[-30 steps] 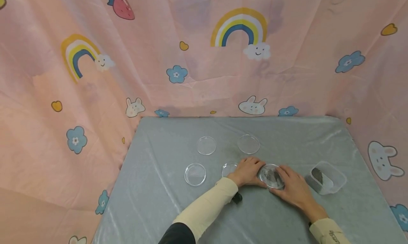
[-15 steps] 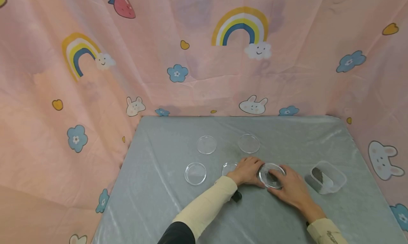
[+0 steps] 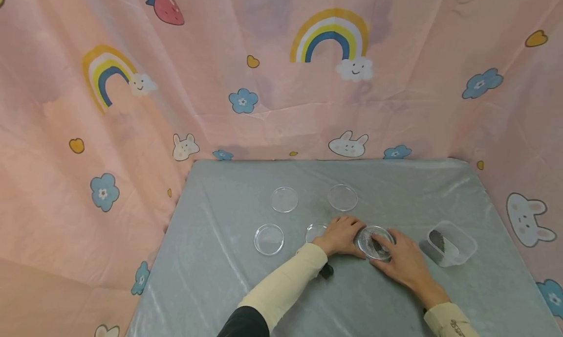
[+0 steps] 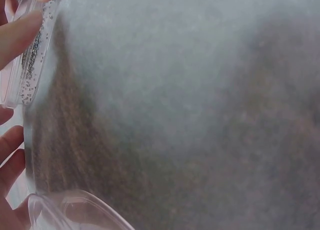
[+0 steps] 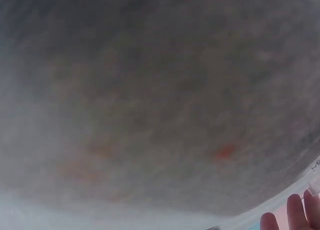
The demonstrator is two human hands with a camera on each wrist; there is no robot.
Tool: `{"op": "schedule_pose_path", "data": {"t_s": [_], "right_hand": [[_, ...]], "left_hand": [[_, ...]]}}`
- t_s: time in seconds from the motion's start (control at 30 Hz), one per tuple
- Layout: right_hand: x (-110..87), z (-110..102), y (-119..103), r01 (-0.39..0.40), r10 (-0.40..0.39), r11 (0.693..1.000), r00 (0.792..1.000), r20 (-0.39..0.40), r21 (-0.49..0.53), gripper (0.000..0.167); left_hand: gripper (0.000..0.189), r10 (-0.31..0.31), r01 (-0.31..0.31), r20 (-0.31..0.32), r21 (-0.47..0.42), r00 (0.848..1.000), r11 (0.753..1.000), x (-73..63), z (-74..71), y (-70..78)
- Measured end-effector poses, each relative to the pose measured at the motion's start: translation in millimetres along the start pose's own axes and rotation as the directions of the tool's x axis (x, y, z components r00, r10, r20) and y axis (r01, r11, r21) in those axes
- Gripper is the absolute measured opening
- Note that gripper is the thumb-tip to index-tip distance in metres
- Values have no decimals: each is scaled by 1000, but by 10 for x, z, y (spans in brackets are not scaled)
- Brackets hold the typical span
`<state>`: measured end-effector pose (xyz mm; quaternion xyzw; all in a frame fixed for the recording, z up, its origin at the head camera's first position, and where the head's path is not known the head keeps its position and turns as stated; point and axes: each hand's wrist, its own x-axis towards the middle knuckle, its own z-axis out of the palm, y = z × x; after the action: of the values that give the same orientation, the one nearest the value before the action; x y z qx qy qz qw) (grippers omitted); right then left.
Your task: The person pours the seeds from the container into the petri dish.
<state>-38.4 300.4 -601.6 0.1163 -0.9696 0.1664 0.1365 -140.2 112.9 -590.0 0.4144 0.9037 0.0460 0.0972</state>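
Note:
A clear round petri dish (image 3: pixel 364 238) with dark granules is held between both hands above the grey cloth. My left hand (image 3: pixel 340 236) grips its left side; in the left wrist view, a digit presses against the dish (image 4: pixel 36 65), where granules speckle the clear wall. From the right, my right hand (image 3: pixel 406 261) curls round the dish, one finger reaching over its top and the thumb at the near edge. Fingers of a hand (image 5: pixel 297 212) show at the right wrist view's lower corner; the rest there is blurred. Another clear dish (image 3: pixel 313 232) lies partly hidden behind the left hand.
Three more clear round dishes or lids, one at front left (image 3: pixel 269 239), one at back left (image 3: pixel 284 200) and one at back centre (image 3: pixel 342 198), lie on the grey cloth (image 3: pixel 220 288). A clear plastic tub (image 3: pixel 464 244) with dark material stands right. A printed pink curtain (image 3: pixel 281 82) hangs behind.
A finger of my right hand has moved in over the top of the dish, and the granules look less spread out. My left hand stays almost still.

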Motion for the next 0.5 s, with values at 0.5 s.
{"op": "schedule_pose_path", "data": {"t_s": [0.5], "right_hand": [[9, 5, 12, -10, 9, 1000, 1000, -16, -11, 64]], "left_hand": [[83, -13, 13, -7, 11, 1000, 1000, 3, 22, 5]]}}
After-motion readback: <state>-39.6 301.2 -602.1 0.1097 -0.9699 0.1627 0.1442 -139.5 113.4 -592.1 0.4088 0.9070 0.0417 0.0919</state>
